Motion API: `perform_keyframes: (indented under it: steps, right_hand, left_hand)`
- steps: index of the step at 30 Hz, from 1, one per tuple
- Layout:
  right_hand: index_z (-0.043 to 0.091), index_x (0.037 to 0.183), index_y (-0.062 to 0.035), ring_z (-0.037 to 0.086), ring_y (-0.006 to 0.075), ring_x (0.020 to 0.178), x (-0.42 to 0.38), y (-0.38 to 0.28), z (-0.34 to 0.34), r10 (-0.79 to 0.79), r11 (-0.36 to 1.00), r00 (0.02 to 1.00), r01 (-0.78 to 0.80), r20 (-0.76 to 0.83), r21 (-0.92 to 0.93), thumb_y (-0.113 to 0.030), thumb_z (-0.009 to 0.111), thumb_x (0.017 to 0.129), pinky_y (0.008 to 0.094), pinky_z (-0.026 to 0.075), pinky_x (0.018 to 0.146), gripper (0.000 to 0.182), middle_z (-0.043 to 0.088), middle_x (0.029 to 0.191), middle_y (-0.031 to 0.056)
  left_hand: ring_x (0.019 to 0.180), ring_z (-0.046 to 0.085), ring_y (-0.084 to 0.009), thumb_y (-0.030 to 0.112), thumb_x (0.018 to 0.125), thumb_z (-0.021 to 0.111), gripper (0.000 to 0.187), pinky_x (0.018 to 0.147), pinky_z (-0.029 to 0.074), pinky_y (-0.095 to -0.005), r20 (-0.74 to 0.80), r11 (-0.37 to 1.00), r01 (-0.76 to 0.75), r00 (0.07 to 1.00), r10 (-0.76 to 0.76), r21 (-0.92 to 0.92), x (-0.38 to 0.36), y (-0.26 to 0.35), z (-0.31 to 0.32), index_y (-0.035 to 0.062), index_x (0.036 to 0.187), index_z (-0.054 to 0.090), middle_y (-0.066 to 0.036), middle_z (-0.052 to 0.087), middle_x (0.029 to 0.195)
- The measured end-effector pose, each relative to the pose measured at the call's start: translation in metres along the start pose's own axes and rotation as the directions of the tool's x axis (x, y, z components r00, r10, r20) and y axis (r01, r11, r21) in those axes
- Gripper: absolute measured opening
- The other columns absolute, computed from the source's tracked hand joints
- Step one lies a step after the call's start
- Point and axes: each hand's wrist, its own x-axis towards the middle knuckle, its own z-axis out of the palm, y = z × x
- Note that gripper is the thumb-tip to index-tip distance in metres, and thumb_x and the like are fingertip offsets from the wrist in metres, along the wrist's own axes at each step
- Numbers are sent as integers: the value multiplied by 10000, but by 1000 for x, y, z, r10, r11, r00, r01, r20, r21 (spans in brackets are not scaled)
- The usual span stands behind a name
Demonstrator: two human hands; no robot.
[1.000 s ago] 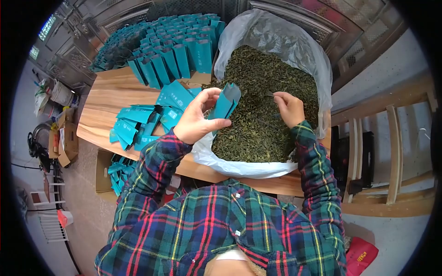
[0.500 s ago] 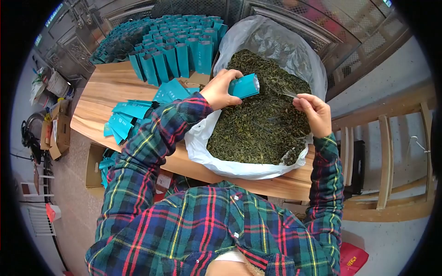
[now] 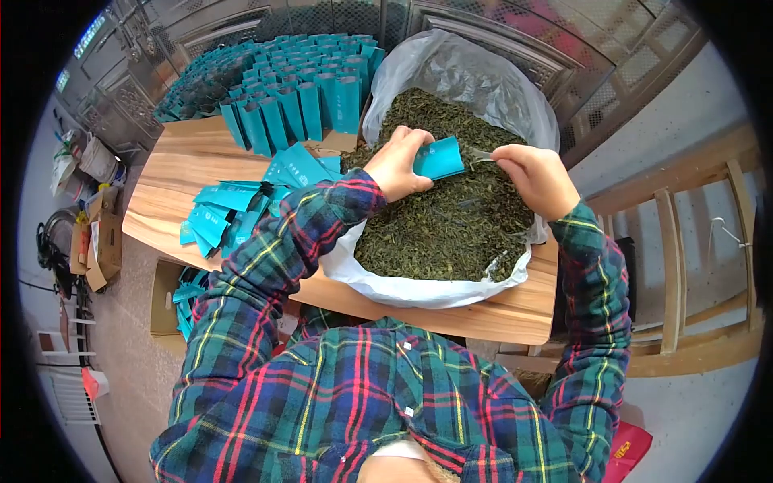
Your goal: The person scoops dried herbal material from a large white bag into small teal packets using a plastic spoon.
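Left fingers point(image 3: 415, 137) grip a teal pouch point(image 3: 439, 159), tilted over loose dark leaves point(image 3: 435, 245); right fingers point(image 3: 510, 152) pinch a slim pale tool point(image 3: 481, 154) just beside the pouch's end. Tool's tip unclear to me.

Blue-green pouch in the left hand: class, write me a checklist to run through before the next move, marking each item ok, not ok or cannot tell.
1. Pouch gripped by the left hand: ok, held between thumb and fingers.
2. Pouch upright: not ok, it is tipped well over on its side.
3. Pouch above the leaves: ok.
4. Small tool held by the right hand: ok, pinched in the fingers beside the pouch's end.
5. Leaves on the tool: cannot tell, too small to make out.
6. Bag open around the leaves: ok, they lie exposed.
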Motion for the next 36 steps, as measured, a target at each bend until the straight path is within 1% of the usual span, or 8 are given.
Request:
perform_keyframes:
  steps: [4, 13, 17, 21, 24, 27, 30, 36]
  right_hand:
    - [603, 975, -44, 612, 298, 822, 7, -27, -8, -98, 933, 983, 144, 154, -329, 32, 538, 737, 333, 499, 735, 258, 632, 867, 123]
    - [605, 964, -47, 612, 292, 838, 3, -37, -14, -165, 944, 980, 189, 108, -270, 40, 534, 729, 342, 498, 729, 260, 634, 896, 123]
    - [616, 922, -55, 615, 303, 806, -4, -33, -26, -204, 961, 955, 153, -214, -232, -7, 524, 766, 363, 501, 695, 187, 635, 854, 122]
    - [628, 888, -31, 621, 319, 782, -23, -1, -4, 130, 991, 958, -137, -255, -10, -58, 537, 802, 374, 501, 694, 128, 637, 845, 159]
    - [635, 865, -14, 618, 334, 766, -31, 25, 33, 283, 953, 958, -275, 53, -125, -121, 560, 815, 391, 499, 683, 140, 625, 805, 185]
    - [649, 898, -27, 642, 275, 715, -28, 28, 66, 305, 952, 949, -300, 79, -65, -106, 601, 806, 317, 491, 644, 131, 634, 765, 169]
    - [644, 928, -5, 652, 206, 715, -20, 30, 103, 292, 947, 956, -293, 32, 133, -113, 596, 825, 297, 497, 650, 157, 655, 768, 140]
    - [603, 1004, 43, 638, 150, 787, -21, 39, 137, 551, 583, 834, -420, 42, 696, -113, 544, 884, 261, 515, 702, 205, 657, 862, 96]
  left_hand:
    - [1037, 454, -287, 153, 618, 731, 583, 912, 389, -355, 3, 998, 64, 998, -64, -29, 6, 9, 12, 38, 1123, 466, -152, 473, 1033]
    - [1000, 491, -252, 162, 608, 757, 614, 876, 414, -342, -39, 987, 60, 997, -67, -151, 3, 12, 19, 22, 1129, 464, -130, 476, 1026]
    - [982, 511, -231, 131, 618, 756, 603, 866, 420, -328, -17, 937, 108, 993, -120, -333, -2, 7, 10, 29, 1134, 462, -109, 485, 1022]
    - [966, 520, -212, 111, 627, 751, 588, 849, 428, -321, -6, 825, 177, 977, -213, -537, -15, -1, -5, 28, 1131, 458, -103, 495, 1031]
    - [953, 510, -222, 119, 610, 750, 583, 842, 429, -325, -110, 873, 155, 967, -230, -462, -29, 1, -13, 22, 1111, 468, -123, 490, 1033]
    - [941, 549, -159, 82, 665, 751, 629, 840, 437, -318, -236, 993, -51, 972, 25, -105, -39, 2, -15, 33, 1189, 405, -76, 551, 1002]
    - [943, 547, -158, 76, 658, 757, 643, 854, 431, -315, -194, 959, 40, 976, -97, -280, -46, 2, -15, 32, 1193, 403, -75, 548, 996]
    - [948, 542, -157, 70, 653, 764, 660, 873, 421, -308, -144, 875, 111, 969, -200, -471, -49, -5, -20, 28, 1200, 398, -72, 539, 1015]
